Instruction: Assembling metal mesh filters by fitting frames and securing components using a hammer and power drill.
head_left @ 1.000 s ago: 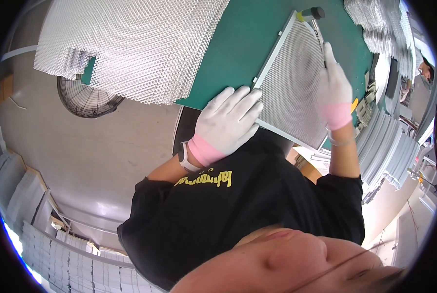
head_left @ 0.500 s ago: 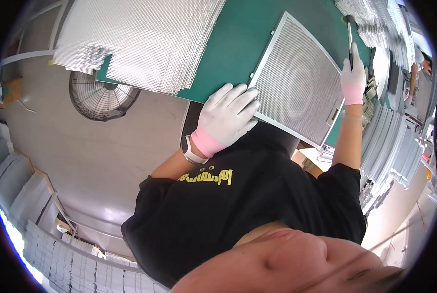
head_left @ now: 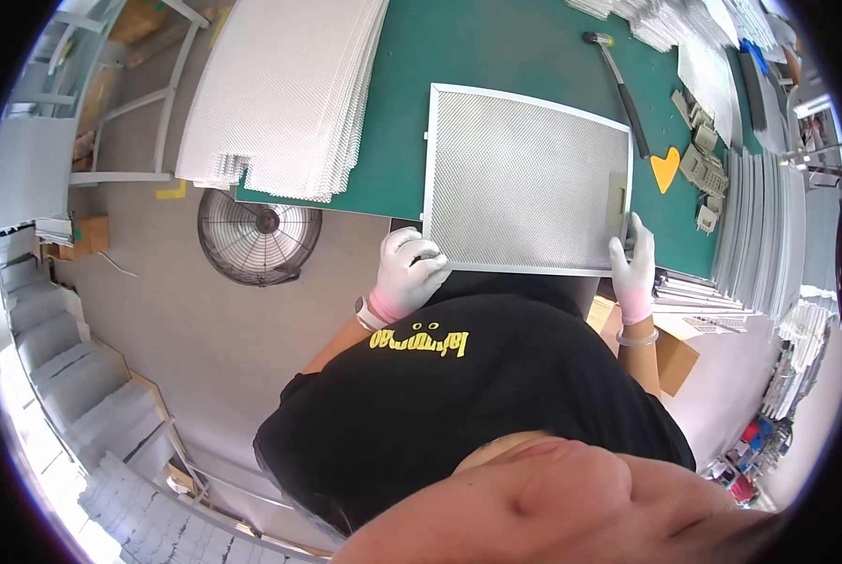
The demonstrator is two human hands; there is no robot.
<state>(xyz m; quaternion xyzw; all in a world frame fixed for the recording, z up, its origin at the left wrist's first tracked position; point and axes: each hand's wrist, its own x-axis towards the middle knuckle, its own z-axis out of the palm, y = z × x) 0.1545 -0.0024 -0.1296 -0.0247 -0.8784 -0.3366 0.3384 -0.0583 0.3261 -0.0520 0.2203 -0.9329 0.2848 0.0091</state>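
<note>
A framed metal mesh filter (head_left: 524, 179) lies on the green tabletop before me, its silver frame now nearly square to my body. A small slotted handle plate shows by its right edge. My left hand (head_left: 409, 274), in a white glove with a pink cuff, is closed at the near left corner, fingers curled; the frame hides part of the grip. At the near right corner my right hand (head_left: 634, 273), gloved alike, grips the frame's edge between thumb and fingers. A black-handled hammer (head_left: 630, 113) rests on the table, just beyond the filter's right side.
Stacked mesh sheets (head_left: 284, 94) overhang the table's left front edge. To the right lie a yellow heart-shaped piece (head_left: 665, 170), grey plastic parts (head_left: 703, 169) and a row of frame strips (head_left: 755, 221). A floor fan (head_left: 261, 235) stands left, below table height.
My right hand has let go of the hammer, which now lies on the table, and has come to the filter's near right corner. The filter has turned straighter.
</note>
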